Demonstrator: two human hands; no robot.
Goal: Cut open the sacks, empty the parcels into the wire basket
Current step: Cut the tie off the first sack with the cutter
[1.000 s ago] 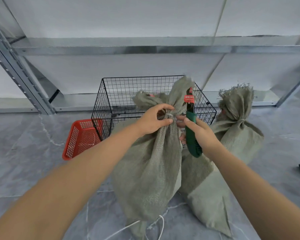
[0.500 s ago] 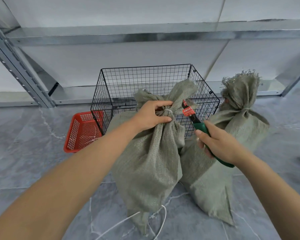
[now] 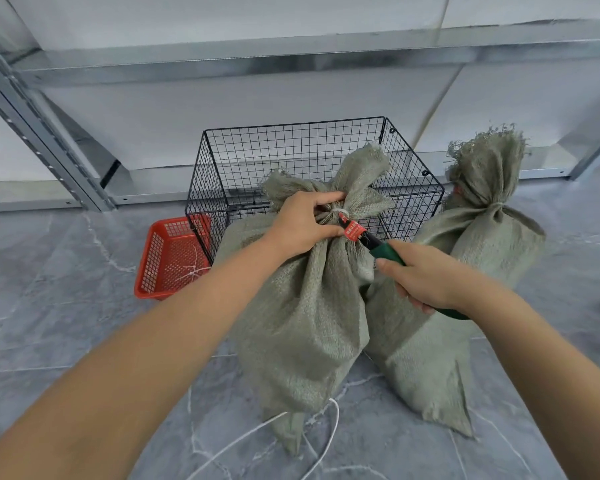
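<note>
Grey marbled floor tiles run back to galvanised steel shelving with white boards behind it. At 12 o'clock the black wire basket stands on the floor, and a red plastic basket holding a scrap of white cord sits against its 9 o'clock side.

Touching the wire basket's front, the near sack of green woven cloth stands upright at the centre. The left hand grips its bunched neck, fingers curled tight round the cloth just beside the white tie. The right hand, at 3 o'clock of that neck, has its fingers clamped round the green handle of a cutter with a red label.

A second ago the cutter pointed straight up beside the neck; half a second ago it had tipped toward the tie with a gap left. Now its nose lies against the tie, so the cut looks about to be made. Whether the blades already bite the tie is too small to tell.

The second sack leans at 2 o'clock, its own tie uncut. The parcels stay hidden inside both sacks, so emptying has not begun. A loose white cord trails on the floor at 6 o'clock
</note>
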